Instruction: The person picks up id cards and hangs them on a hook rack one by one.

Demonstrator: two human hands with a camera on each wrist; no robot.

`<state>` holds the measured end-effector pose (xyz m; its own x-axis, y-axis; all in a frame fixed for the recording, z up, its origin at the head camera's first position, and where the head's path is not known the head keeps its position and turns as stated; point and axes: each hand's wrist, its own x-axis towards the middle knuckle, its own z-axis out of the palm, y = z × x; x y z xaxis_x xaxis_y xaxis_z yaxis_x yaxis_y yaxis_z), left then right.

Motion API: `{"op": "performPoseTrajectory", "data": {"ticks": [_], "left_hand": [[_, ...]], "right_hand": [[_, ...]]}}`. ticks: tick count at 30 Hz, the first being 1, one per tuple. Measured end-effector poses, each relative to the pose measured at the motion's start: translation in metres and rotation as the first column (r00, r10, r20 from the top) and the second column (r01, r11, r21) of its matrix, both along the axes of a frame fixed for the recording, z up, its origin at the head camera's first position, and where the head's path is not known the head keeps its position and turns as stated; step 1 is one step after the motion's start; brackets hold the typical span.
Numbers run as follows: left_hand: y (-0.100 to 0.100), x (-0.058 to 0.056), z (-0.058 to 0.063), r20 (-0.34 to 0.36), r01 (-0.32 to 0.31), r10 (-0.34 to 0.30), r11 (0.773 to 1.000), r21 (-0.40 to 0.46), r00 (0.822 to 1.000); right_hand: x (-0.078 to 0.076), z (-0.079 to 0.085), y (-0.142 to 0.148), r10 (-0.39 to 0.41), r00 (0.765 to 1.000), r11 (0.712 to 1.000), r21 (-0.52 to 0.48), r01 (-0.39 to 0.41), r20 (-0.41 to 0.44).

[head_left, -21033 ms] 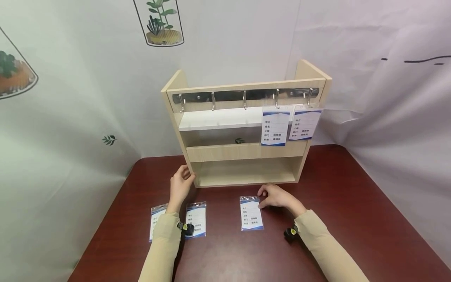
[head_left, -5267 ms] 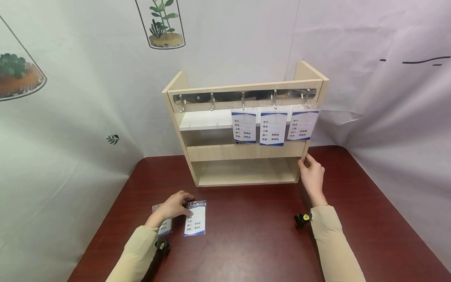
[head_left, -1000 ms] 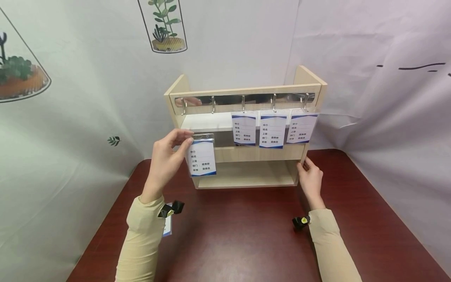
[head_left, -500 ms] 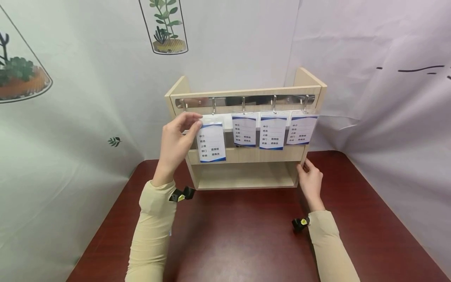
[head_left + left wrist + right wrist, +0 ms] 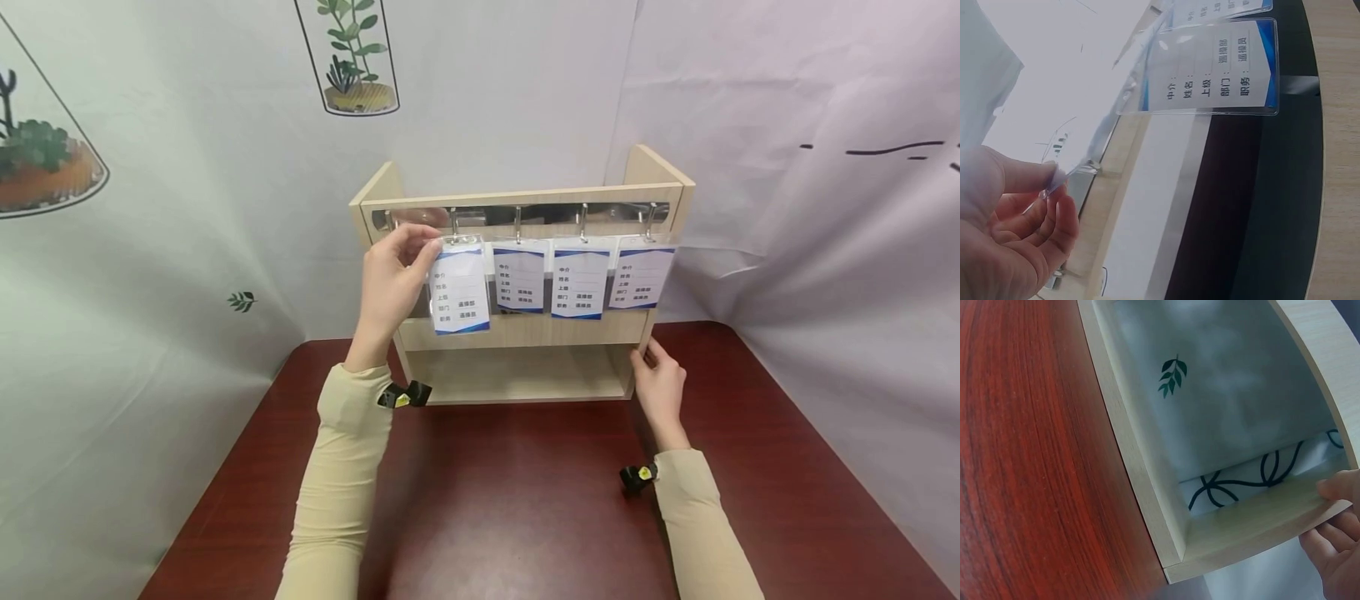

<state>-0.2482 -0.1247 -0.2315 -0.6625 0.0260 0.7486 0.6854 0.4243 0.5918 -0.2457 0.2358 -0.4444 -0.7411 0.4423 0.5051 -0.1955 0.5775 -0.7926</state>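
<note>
My left hand [image 5: 393,279] pinches the top left corner of a clear-sleeved name badge [image 5: 460,292]. The badge hangs slightly tilted, its top edge right at the second hook [image 5: 453,223] from the left on a wooden rack [image 5: 517,332]. In the left wrist view that badge is seen nearly edge-on and washed out by glare, between thumb [image 5: 1025,177] and fingers. Low on the rack's right side panel, my right hand [image 5: 662,385] grips the edge; the right wrist view has the thumb inside the panel [image 5: 1260,540] and the fingers outside.
Three similar badges hang from the hooks to the right; the middle one [image 5: 581,279] is beside two others. The leftmost hook [image 5: 388,220] is partly behind my left hand. The rack stands on a dark red table [image 5: 510,483], with a printed cloth [image 5: 510,92] behind.
My left hand has raised the badge up and rightward from the rack's lower left to the second hook. Its arm now covers the badge lying on the table. The right hand has stayed put.
</note>
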Motion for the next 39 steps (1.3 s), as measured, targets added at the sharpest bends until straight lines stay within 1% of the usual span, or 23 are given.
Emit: {"op": "performPoseTrajectory", "data": {"ticks": [4,17,27,39], "left_hand": [[0.0021,-0.0021,-0.0015,0.019,-0.009,0.009,1.0,0.015,1.0],[0.0048,-0.0007,-0.0006,0.043,-0.025,0.024,0.999,0.026,0.999],[0.0055,0.0007,0.0001,0.045,-0.031,0.03,0.999,0.013,0.999],[0.0045,-0.0014,-0.0012,0.039,-0.04,0.041,0.999,-0.015,0.998]], "right_hand": [[-0.0002,-0.0005,0.0,0.002,1.0,1.0,0.001,-0.002,-0.001],[0.0003,-0.0004,-0.0005,0.008,1.0,1.0,0.002,-0.008,-0.009],[0.0002,-0.0002,-0.0001,0.002,1.0,1.0,0.003,-0.002,-0.003],[0.0004,-0.0009,-0.0004,0.004,1.0,1.0,0.002,-0.004,-0.013]]}}
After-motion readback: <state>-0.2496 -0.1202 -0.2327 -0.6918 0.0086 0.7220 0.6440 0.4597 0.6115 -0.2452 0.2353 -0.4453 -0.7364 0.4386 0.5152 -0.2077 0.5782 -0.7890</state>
